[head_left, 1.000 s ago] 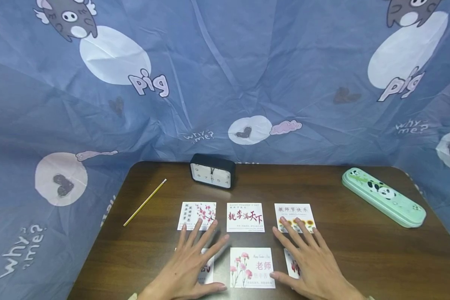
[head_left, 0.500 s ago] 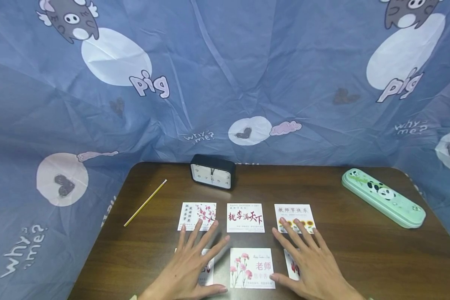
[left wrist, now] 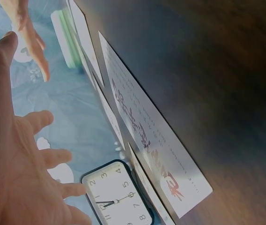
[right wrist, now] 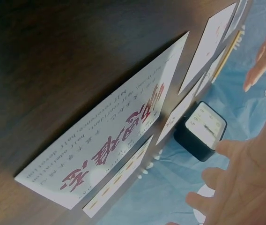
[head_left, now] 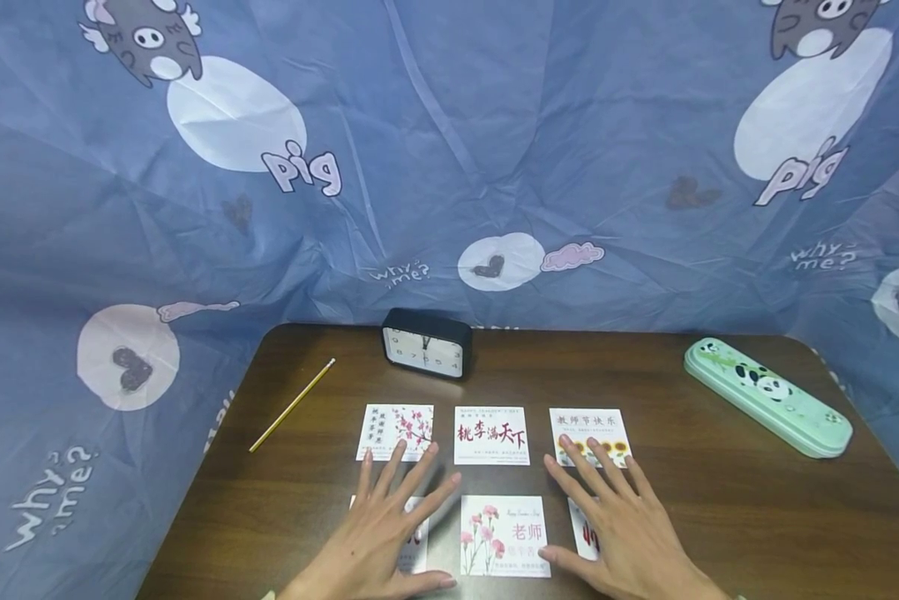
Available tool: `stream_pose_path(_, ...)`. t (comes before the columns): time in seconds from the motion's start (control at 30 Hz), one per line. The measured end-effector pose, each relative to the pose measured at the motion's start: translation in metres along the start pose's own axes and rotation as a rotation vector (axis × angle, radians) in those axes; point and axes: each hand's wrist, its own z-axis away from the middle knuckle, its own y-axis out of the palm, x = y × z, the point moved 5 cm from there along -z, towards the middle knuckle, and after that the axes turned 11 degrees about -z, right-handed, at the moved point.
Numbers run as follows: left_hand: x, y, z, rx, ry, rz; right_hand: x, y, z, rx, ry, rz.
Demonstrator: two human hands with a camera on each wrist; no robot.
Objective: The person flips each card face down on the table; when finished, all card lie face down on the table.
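Several square white cards with printed characters lie in two rows on the table. The far row holds a card with pink blossoms (head_left: 404, 421), a card with large red characters (head_left: 490, 436) and a sunflower card (head_left: 586, 422). My left hand (head_left: 377, 529) hovers, fingers spread, over the near-left card (head_left: 417, 550) and hides much of it. Over the near-right card (head_left: 584, 533) is my right hand (head_left: 629, 525), also spread and mostly covering it. Between the hands lies a carnation card (head_left: 503, 537). Both wrist views show a gap between palm and cards; neither hand holds anything.
A black desk clock (head_left: 425, 343) stands at the back of the brown table (head_left: 756, 508). To the left lies a yellow pencil (head_left: 292, 406). A green panda pencil case (head_left: 767, 396) lies at the right. Blue printed cloth (head_left: 449, 167) hangs behind the table.
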Motion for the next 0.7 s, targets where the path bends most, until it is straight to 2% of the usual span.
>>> stream_pose_path(0.17, -0.0002, 0.0005, 0.0004, 0.004, -0.004, 0.013, -0.0002, 0.0002, 0.0004, 0.024, 0.023, -0.01)
stream_pose_path(0.7, 0.0014, 0.0005, 0.0011, 0.002, -0.003, 0.005, 0.0017, -0.0006, -0.0006, 0.029, 0.033, -0.006)
